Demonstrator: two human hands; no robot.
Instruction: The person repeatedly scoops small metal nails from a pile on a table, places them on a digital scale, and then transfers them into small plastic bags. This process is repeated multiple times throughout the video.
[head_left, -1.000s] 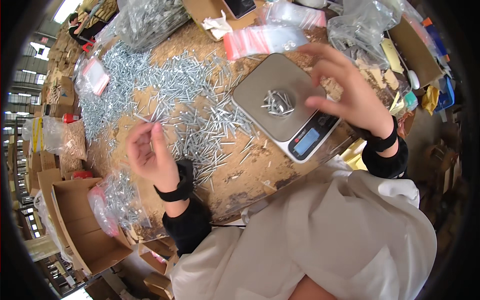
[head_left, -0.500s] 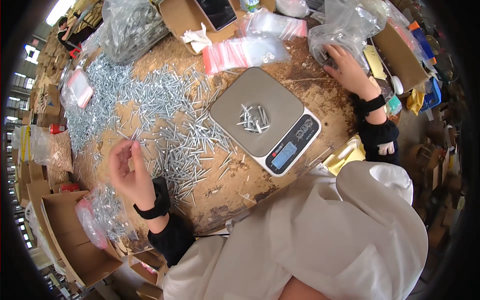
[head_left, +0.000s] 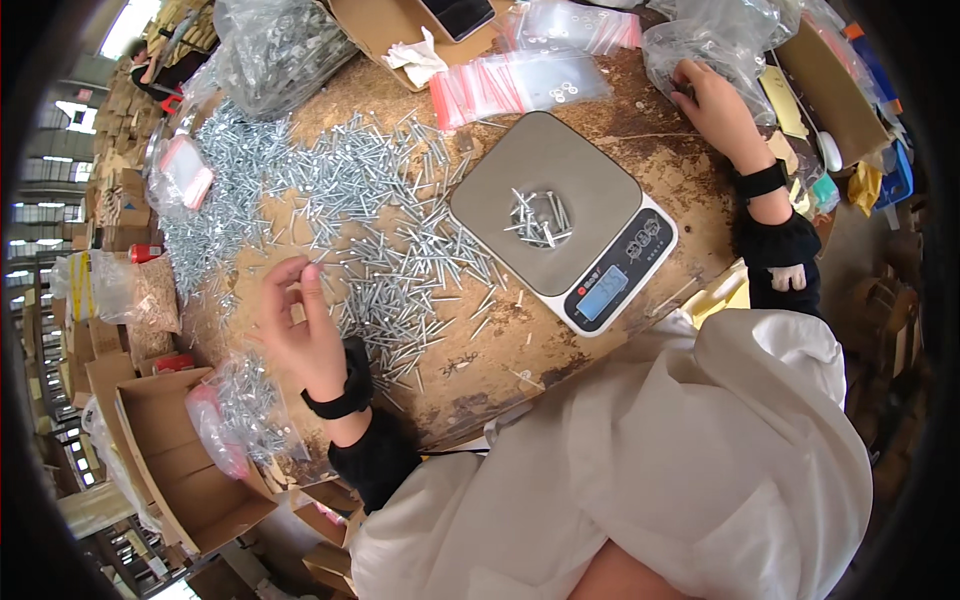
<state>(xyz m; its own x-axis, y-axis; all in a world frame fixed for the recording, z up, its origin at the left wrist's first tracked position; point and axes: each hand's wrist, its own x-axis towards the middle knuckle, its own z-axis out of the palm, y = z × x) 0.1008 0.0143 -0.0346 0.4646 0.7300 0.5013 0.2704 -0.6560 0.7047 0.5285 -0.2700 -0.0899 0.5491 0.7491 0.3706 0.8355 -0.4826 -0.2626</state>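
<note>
My left hand (head_left: 303, 335) is raised at the near edge of a spread of long silver screws (head_left: 395, 300), its thumb and forefinger tips close together. Whether a small piece sits between those tips is hard to make out. At the far right, my right hand (head_left: 724, 118) reaches to an open clear plastic bag (head_left: 675, 45), with bent fingers around something dark and small. Between the hands stands a digital scale (head_left: 600, 200) with a grey plate and a lit display. A small clear round dish (head_left: 568, 238) with several silver screws lies on the plate.
Red-edged zip bags (head_left: 480, 92), some with small rings, lie beyond the scale. A large plastic bag (head_left: 275, 60) stands far left, near a cardboard box holding a phone (head_left: 460, 14). Another cardboard box (head_left: 170, 430) is at lower left. A person (head_left: 145, 72) is in the distance.
The whole view has shifted, so the table appears farther right and slightly higher. My left thumb and forefinger remain close together; my right fingers stay at the plastic bag, curled a little more.
</note>
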